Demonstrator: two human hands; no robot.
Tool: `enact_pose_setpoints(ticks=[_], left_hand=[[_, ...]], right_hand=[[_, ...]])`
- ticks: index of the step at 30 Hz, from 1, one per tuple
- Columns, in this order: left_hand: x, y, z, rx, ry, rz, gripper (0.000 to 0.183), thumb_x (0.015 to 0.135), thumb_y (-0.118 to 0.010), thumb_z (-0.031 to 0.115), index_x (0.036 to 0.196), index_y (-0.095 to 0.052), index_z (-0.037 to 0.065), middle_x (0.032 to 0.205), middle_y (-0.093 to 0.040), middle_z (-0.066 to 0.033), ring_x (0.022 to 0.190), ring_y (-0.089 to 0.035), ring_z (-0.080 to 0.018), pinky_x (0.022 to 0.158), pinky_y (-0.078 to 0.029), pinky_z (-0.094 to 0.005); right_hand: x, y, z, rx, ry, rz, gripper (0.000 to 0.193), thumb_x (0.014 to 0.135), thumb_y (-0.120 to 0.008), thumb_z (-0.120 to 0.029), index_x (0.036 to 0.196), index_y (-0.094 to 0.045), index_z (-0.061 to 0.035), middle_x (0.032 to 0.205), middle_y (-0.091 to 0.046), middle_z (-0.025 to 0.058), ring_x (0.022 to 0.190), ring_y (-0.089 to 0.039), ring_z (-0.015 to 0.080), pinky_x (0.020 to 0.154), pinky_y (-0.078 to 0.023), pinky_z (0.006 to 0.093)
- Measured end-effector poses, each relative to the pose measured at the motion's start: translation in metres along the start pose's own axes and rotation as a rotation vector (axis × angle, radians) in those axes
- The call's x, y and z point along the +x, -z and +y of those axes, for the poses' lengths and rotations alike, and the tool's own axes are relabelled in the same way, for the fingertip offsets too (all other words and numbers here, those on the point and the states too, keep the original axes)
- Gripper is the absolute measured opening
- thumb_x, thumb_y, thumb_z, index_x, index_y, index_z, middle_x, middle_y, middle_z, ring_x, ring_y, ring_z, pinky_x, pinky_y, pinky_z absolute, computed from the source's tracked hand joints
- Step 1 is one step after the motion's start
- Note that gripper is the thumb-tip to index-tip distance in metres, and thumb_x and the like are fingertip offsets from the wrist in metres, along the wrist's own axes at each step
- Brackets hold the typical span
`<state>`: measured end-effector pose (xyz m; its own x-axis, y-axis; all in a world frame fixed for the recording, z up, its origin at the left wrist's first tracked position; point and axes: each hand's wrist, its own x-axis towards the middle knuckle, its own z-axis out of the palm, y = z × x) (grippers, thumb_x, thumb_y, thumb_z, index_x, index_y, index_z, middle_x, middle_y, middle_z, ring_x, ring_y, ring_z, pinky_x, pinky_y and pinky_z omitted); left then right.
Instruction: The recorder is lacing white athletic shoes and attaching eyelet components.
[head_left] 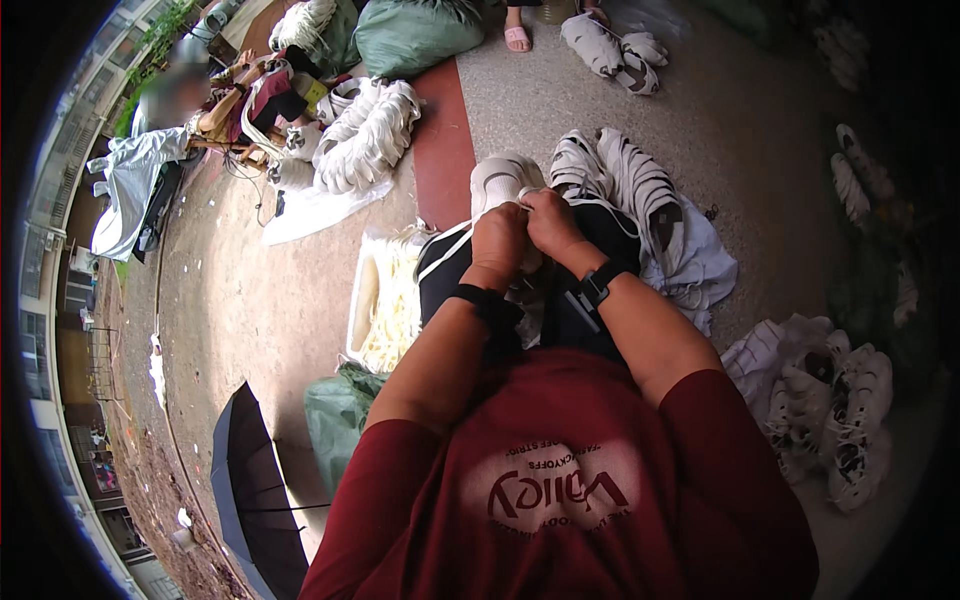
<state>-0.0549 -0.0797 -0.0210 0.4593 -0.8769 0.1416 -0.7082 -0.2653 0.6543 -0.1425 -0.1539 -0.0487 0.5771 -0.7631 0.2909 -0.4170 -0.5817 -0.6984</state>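
Observation:
A white and beige shoe rests between my knees, its toe pointing away from me. My left hand is closed at its lacing area, and a pale shoelace trails from it down to the left. Close beside it, my right hand is pinched on the lace too, thumb and fingers together. The hands hide the eyelets and most of the lacing. Just past my right hand lie rows of nested white shoes with dark stripes.
At my left stands a white box full of pale laces. An open black umbrella and a green sack are lower left. More shoes lie at right. Another person sits far left near a shoe pile.

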Motion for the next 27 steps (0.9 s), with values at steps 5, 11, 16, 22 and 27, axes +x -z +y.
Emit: enact_pose_setpoints(ticks=[5,11,16,22,27], left_hand=[[0.004,-0.01,-0.006,0.212,-0.136,0.029,0.015,0.079,-0.054,0.014,0.073,-0.059,0.001,0.073,-0.061,-0.0189,0.069,-0.06,-0.0375,0.063,-0.048,-0.0438],[0.003,-0.007,0.0,0.251,-0.118,-0.03,0.012,0.078,-0.053,0.012,0.076,-0.058,0.002,0.072,-0.061,-0.0194,0.07,-0.061,-0.0374,0.063,-0.049,-0.0446],[-0.002,0.024,0.006,0.289,-0.115,-0.129,0.012,0.077,-0.053,0.012,0.079,-0.059,0.001,0.076,-0.061,-0.0213,0.069,-0.061,-0.0379,0.061,-0.049,-0.0443],[-0.057,0.064,-0.043,-0.306,0.08,-0.233,0.01,0.078,-0.062,0.012,0.076,-0.062,0.002,0.065,-0.062,-0.0111,0.055,-0.059,-0.0229,0.051,-0.045,-0.0316],[-0.054,0.072,-0.065,-1.406,0.578,-0.037,0.01,0.085,-0.061,0.013,0.079,-0.057,0.007,0.064,-0.053,0.0017,0.055,-0.046,-0.0055,0.049,-0.037,-0.0188]], right_hand=[[-0.005,-0.003,-0.001,0.069,0.003,0.118,0.012,0.068,-0.054,0.001,0.078,-0.061,0.0004,0.079,-0.059,0.0204,0.079,-0.056,0.0369,0.07,-0.045,0.0398],[-0.004,-0.006,0.006,0.214,-0.09,0.11,0.008,0.068,-0.055,-0.003,0.071,-0.062,-0.0023,0.072,-0.061,0.0176,0.073,-0.06,0.0352,0.065,-0.047,0.0411],[-0.002,-0.003,0.001,0.222,-0.182,0.088,0.008,0.067,-0.056,-0.004,0.071,-0.062,-0.0031,0.07,-0.062,0.0159,0.069,-0.061,0.0337,0.063,-0.048,0.0385],[-0.002,-0.006,-0.003,-0.042,-0.036,0.071,0.005,0.069,-0.058,-0.009,0.072,-0.059,-0.0046,0.07,-0.058,0.0161,0.072,-0.058,0.0351,0.065,-0.047,0.0407],[-0.002,-0.002,-0.034,-0.006,0.311,0.056,0.005,0.072,-0.058,-0.009,0.07,-0.055,-0.0044,0.068,-0.056,0.0157,0.069,-0.055,0.0355,0.066,-0.043,0.0439]])
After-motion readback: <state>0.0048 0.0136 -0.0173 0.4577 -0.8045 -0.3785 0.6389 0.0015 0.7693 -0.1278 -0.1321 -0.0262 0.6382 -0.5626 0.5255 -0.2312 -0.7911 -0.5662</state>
